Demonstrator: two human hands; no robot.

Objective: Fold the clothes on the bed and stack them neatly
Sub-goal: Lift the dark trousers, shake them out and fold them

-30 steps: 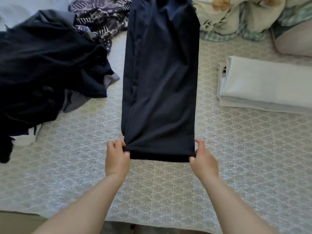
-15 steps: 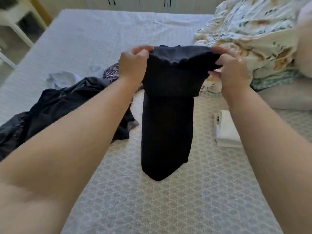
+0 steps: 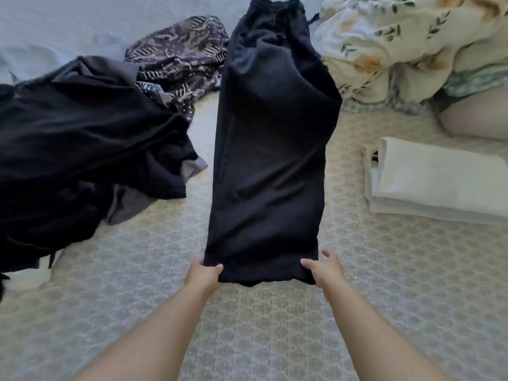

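Note:
Dark navy trousers (image 3: 269, 149) lie lengthwise down the middle of the bed, folded leg on leg, waistband at the far end. My left hand (image 3: 202, 276) pinches the near left corner of the leg hems. My right hand (image 3: 325, 270) holds the near right corner, thumb on top of the cloth. A heap of unfolded black clothes (image 3: 77, 149) sits to the left. A dark patterned garment (image 3: 178, 56) lies behind that heap. Folded white cloth (image 3: 439, 177) is stacked at the right.
A patterned bedspread (image 3: 261, 325) covers the bed (image 3: 55, 28). A floral duvet (image 3: 398, 45) is bunched at the far right, with part of another person (image 3: 478, 119) beside it. Pale cloth (image 3: 24, 276) peeks from under the black heap.
Half a second ago both hands held the trousers up by the bunched waistband. Now the trousers lie flat on the bed and my hands grip the near hem corners.

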